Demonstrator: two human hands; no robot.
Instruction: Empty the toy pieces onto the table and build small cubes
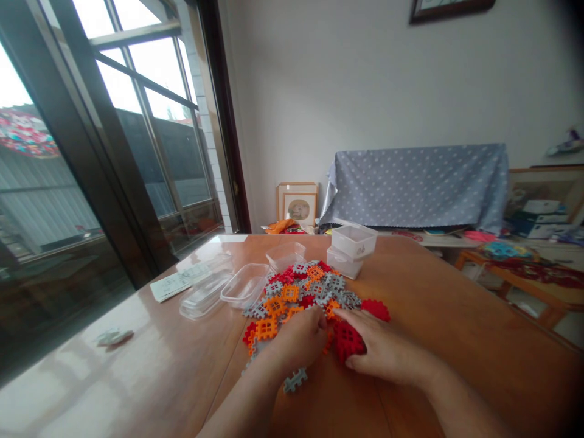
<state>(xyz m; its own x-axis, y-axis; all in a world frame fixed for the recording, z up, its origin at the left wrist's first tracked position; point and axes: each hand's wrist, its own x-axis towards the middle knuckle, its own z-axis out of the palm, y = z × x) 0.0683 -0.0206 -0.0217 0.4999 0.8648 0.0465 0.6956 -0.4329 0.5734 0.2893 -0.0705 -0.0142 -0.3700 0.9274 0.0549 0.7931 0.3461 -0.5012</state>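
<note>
A pile of notched plastic interlocking blocks [290, 294] in grey, orange and red lies in front of me on the table. My right hand [385, 344] is closed around a red interlocking block [349, 342], thumb on its near side and fingers over the top. To its left, my left hand [305, 336] is curled at the near side of the pile; its fingertips are hidden, so I cannot see what they hold. A loose grey block [295, 380] lies below my left hand. Beyond my right hand sits another red block [376, 309].
Clear plastic containers [245, 286] stand left of the pile, near a lid [206, 296] and a paper sheet [176, 279]. Two stacked white boxes [352, 248] stand behind it. A small packet [113, 337] lies far left on the wooden table [173, 377].
</note>
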